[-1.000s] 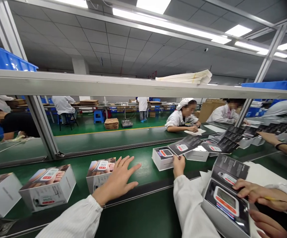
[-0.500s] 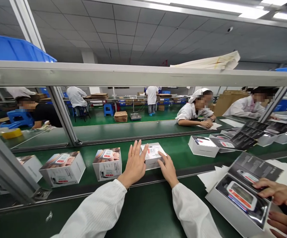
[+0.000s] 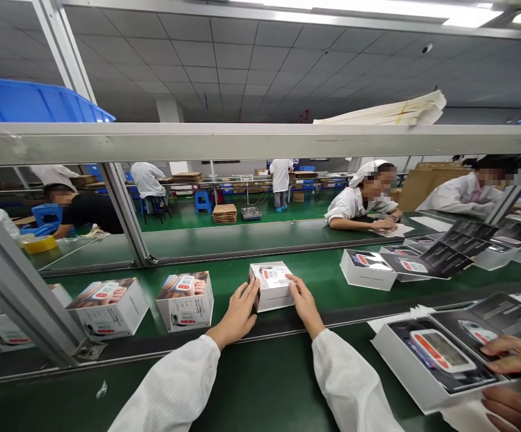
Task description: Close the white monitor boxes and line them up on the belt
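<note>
A closed white product box (image 3: 276,297) with red and grey print on its lid sits on the green conveyor belt between my hands. My left hand (image 3: 237,315) lies along the box's left side, its fingers stretched and touching the edge. On the opposite side, my right hand (image 3: 304,303) presses its fingers to the upper right edge, so the box is held between the two. To the left stand a closed box with a photo lid (image 3: 185,303) and another similar box (image 3: 108,307). Both of my sleeves are white.
At right, a co-worker's hand (image 3: 519,360) rests at an open box (image 3: 436,360) showing a white device. Open boxes (image 3: 367,269) with dark lids stand farther along the belt. A metal post (image 3: 26,294) and crossbar (image 3: 260,143) frame the station.
My left hand has come down from over the box's top to its left side. The closed boxes have shifted slightly left along the belt. The co-worker's open box has turned somewhat.
</note>
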`<control>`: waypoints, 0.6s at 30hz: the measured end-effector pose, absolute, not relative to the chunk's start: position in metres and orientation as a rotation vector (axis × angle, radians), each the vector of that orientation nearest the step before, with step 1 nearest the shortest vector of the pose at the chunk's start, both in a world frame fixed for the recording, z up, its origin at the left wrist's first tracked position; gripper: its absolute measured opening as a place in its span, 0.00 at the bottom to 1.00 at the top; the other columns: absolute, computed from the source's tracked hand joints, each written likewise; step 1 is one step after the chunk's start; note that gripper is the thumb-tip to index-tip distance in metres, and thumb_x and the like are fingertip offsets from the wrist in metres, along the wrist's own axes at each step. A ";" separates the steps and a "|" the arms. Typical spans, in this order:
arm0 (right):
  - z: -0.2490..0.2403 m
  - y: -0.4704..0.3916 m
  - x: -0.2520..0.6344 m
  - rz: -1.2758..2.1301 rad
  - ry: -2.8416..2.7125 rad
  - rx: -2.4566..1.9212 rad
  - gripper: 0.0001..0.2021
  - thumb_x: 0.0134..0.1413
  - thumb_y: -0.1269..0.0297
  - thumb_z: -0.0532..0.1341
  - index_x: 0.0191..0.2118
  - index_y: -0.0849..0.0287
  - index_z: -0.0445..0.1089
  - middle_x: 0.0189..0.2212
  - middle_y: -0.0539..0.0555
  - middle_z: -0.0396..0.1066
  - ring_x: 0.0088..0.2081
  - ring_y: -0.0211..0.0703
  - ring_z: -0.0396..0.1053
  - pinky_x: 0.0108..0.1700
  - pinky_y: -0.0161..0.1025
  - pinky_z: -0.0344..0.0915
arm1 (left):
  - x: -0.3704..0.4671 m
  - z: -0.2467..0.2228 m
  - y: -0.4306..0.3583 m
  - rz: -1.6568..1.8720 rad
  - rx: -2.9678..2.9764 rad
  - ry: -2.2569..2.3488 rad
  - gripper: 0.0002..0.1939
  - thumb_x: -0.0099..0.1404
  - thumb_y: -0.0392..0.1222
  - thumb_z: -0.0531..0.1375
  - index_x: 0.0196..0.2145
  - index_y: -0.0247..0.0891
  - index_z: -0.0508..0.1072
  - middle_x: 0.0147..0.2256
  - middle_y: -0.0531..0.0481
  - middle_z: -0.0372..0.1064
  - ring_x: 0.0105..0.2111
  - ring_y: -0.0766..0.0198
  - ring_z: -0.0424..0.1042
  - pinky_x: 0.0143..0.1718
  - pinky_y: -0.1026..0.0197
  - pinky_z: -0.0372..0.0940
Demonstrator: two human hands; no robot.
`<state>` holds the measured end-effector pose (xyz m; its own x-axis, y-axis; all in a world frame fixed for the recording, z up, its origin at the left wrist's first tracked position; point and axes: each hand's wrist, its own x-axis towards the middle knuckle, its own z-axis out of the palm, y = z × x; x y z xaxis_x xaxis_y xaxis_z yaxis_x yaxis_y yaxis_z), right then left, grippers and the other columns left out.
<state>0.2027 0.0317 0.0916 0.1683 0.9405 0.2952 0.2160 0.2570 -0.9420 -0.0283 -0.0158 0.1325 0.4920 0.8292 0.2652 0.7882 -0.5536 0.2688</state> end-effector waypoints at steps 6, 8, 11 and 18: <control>0.086 0.045 0.179 1.122 -1.174 -1.071 0.34 0.56 0.35 0.47 0.52 0.57 0.70 0.43 0.57 0.76 0.42 0.52 0.74 0.41 0.46 0.71 | -0.021 0.200 -0.013 0.471 3.053 1.344 0.52 0.57 0.37 0.69 0.68 0.61 0.44 0.70 0.47 0.32 0.68 0.35 0.31 0.64 0.34 0.38; 0.085 0.045 0.169 1.086 -1.228 -1.098 0.33 0.56 0.36 0.46 0.50 0.58 0.71 0.45 0.58 0.76 0.46 0.53 0.73 0.48 0.47 0.69 | -0.021 0.222 -0.009 0.338 3.070 1.283 0.53 0.56 0.48 0.71 0.68 0.60 0.44 0.66 0.42 0.45 0.65 0.37 0.45 0.62 0.39 0.45; 0.083 0.040 0.160 0.894 -1.367 -1.214 0.28 0.57 0.41 0.49 0.50 0.56 0.72 0.48 0.56 0.75 0.50 0.53 0.71 0.54 0.48 0.64 | -0.031 0.237 -0.002 0.134 3.001 1.318 0.53 0.55 0.60 0.69 0.69 0.57 0.43 0.57 0.40 0.58 0.55 0.42 0.60 0.54 0.45 0.56; 0.077 0.031 0.158 0.858 -1.481 -1.258 0.23 0.58 0.47 0.50 0.46 0.54 0.75 0.39 0.55 0.77 0.39 0.49 0.75 0.43 0.46 0.70 | -0.061 0.238 0.009 -0.061 2.850 1.496 0.51 0.55 0.62 0.67 0.69 0.55 0.46 0.53 0.39 0.61 0.51 0.42 0.63 0.50 0.49 0.58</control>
<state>0.1585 0.0310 0.0772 0.0100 0.9736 0.2281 0.2862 0.2158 -0.9336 -0.0612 0.0086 0.2379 0.5682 0.8229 0.0025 0.8199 -0.5659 -0.0868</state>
